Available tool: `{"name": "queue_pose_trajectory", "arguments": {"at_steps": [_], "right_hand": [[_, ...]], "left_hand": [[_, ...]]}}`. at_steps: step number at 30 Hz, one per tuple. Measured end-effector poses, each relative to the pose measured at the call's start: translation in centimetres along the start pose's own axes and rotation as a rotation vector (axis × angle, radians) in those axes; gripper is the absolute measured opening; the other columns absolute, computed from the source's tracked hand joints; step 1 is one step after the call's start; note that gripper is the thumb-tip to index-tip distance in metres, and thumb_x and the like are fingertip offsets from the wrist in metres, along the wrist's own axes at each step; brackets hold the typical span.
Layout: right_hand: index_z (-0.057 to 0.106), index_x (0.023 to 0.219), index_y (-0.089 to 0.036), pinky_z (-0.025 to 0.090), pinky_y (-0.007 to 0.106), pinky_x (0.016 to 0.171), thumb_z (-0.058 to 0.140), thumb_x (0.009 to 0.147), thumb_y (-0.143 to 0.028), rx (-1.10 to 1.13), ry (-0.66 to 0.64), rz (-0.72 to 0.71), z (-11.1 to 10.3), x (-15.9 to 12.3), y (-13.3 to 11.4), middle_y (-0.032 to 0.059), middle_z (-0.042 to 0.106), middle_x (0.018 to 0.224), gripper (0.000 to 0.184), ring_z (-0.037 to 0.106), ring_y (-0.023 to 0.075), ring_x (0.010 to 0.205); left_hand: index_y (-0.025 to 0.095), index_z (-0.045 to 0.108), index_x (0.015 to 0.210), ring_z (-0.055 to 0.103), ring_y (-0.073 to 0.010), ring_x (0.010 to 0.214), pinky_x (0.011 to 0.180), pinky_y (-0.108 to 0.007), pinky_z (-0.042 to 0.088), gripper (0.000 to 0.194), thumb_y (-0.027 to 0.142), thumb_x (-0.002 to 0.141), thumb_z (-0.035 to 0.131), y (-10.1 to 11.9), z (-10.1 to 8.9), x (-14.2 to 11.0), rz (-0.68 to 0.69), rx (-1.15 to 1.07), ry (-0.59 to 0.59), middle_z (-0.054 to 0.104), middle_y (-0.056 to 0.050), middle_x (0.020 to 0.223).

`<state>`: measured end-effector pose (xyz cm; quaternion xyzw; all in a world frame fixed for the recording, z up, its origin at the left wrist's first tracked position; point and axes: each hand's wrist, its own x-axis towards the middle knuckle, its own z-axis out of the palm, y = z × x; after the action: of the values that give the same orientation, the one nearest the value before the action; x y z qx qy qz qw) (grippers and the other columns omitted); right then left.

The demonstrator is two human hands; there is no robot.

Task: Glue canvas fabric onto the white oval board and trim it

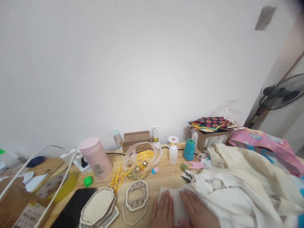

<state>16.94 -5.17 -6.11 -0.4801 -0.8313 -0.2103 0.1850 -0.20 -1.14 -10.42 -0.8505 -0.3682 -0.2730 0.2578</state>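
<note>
My left hand (162,211) lies flat with fingers stretched out on a piece of white cloth (177,198) at the table's front edge. My right hand (198,210) rests flat beside it on the same cloth, fingers extended, touching the pile of cream fabric (239,183) on the right. Neither hand holds anything. Just left of my left hand lie carved wooden frames (136,194) and a stack of oval wooden pieces (97,207).
On the wooden table (163,174) stand a pink cup (96,156), a plastic bag with yellow cord and bells (142,160), a white squeeze bottle (173,152), a teal thread cone (189,149) and a cardboard box (213,137). A black phone (73,207) lies front left. A fan (282,93) stands at right.
</note>
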Motion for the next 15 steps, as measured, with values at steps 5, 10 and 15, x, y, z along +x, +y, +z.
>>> {"name": "queue_pose_trajectory", "arguments": {"at_steps": [5,10,15], "right_hand": [[0.041,0.124,-0.008,0.049,0.028,0.075,0.042,0.081,-0.043,0.058,0.014,-0.047,1.0,0.4,-0.4,0.0129,0.065,0.104,0.055,0.060,0.0221,0.092],[0.055,0.107,-0.006,0.050,0.026,0.069,0.043,0.082,-0.039,-0.061,0.067,-0.007,1.4,0.3,-0.3,0.0138,0.069,0.092,0.044,0.064,0.0213,0.083],[0.055,0.109,-0.014,0.046,0.021,0.074,0.041,0.086,-0.030,-0.098,0.153,-0.171,2.1,-1.3,-0.1,0.0042,0.068,0.098,0.031,0.062,0.0152,0.088]], "left_hand": [[0.018,0.064,0.097,0.060,-0.0164,0.094,0.077,-0.029,0.044,0.039,0.035,0.082,0.032,0.0,0.0,0.0,-0.005,-0.031,-0.032,0.066,-0.004,0.102],[0.021,0.062,0.100,0.059,-0.0153,0.096,0.079,-0.029,0.043,0.036,0.014,0.076,0.036,0.3,0.0,-0.2,-0.050,-0.025,-0.080,0.065,-0.001,0.106],[0.019,0.061,0.102,0.059,-0.0180,0.096,0.079,-0.033,0.041,0.036,0.037,0.080,0.037,0.0,-0.3,0.1,-0.017,-0.025,-0.106,0.064,-0.005,0.106]]}}
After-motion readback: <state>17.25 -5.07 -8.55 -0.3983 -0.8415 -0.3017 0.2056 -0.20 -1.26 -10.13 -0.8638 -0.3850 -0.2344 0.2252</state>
